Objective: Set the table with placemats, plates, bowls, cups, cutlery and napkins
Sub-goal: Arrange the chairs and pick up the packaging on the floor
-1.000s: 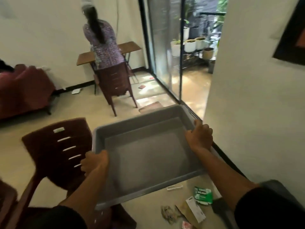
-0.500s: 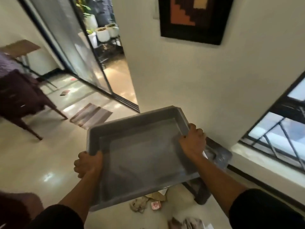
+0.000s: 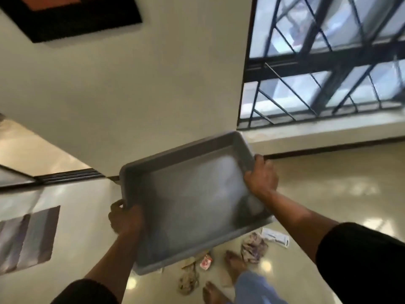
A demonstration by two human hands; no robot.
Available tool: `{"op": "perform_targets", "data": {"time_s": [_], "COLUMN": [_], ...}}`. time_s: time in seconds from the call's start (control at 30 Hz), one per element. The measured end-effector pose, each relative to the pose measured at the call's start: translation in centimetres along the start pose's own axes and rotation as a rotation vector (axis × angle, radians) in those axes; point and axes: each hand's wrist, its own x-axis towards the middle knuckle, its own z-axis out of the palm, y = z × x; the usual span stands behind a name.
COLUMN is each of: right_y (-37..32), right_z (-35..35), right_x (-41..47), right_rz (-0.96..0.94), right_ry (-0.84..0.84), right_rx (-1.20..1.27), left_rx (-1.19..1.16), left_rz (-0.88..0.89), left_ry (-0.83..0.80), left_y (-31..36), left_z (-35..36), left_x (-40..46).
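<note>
I carry a grey plastic bin [image 3: 188,194] in front of me, above the floor. Nothing lies inside it. My left hand [image 3: 126,219] grips its left rim, fingers curled over the edge. My right hand [image 3: 260,177] grips the right rim near the far corner. The bin is tilted, its far right corner highest. No placemats, plates, bowls, cups, cutlery or napkins show in this view.
Crumpled rags [image 3: 254,246], a white packet [image 3: 275,236] and small wrappers [image 3: 206,262] litter the shiny floor under the bin, next to my bare feet [image 3: 235,267]. A cream wall [image 3: 153,95] stands ahead, a barred window [image 3: 328,69] right, a striped mat [image 3: 26,238] left.
I have turned right with the bin in both hands: the chairs, glass door and the other person have left view, and the barred window now fills the upper right.
</note>
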Motion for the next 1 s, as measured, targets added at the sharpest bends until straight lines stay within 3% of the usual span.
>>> {"op": "perform_targets", "data": {"time_s": [0.23,0.57,1.0], "right_y": [3.6,6.0,6.1], "right_z": [2.5,8.0,11.7], "right_x": [5.6,13.9,18.5], "right_rz": [0.138,0.200,0.236], "right_ry": [0.056,0.004,-0.011], "right_rx": [-0.013,0.021,-0.001], "left_rx": [0.121,0.020,0.078], "left_rz": [0.115,-0.023,0.025], "left_ry": [-0.128,-0.201,-0.311], "left_y": [3.6,4.0,6.1], "left_z": [9.6,19.4,25.0], "left_x": [3.1,12.6,17.7]}}
